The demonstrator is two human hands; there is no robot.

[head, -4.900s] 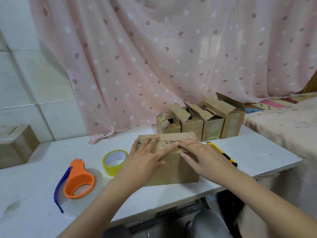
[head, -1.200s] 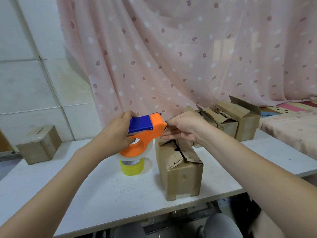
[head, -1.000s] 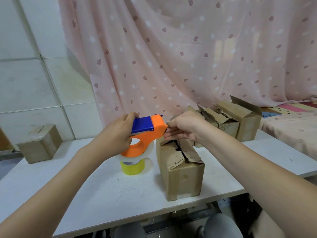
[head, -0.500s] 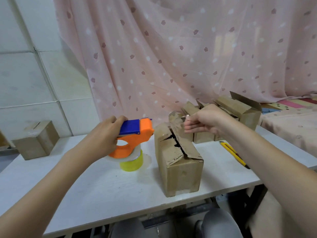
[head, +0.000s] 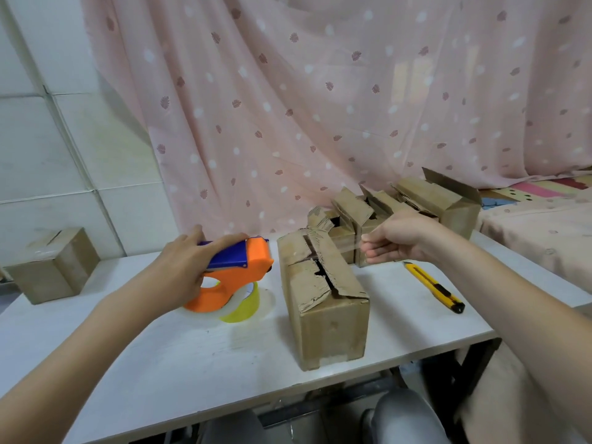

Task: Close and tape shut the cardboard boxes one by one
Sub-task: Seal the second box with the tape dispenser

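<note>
A worn cardboard box [head: 330, 328] stands at the middle of the white table [head: 198, 354], its torn top flaps folded down with a gap between them. My left hand [head: 182, 267] grips the orange and blue tape dispenser [head: 237, 267] just left of the box. My right hand [head: 394, 240] pinches the free end of the clear tape [head: 344, 248], which stretches from the dispenser across the box's far end. My right hand hovers right of and behind the box.
A yellow tape roll [head: 243, 302] lies under the dispenser. A yellow utility knife [head: 432, 286] lies right of the box. Several open boxes [head: 439, 203] stand at the back. A closed box [head: 51, 264] sits far left. A pink curtain hangs behind.
My right hand has pulled the tape end away from the dispenser to the right, past the box. The dispenser has dropped lower, beside the box.
</note>
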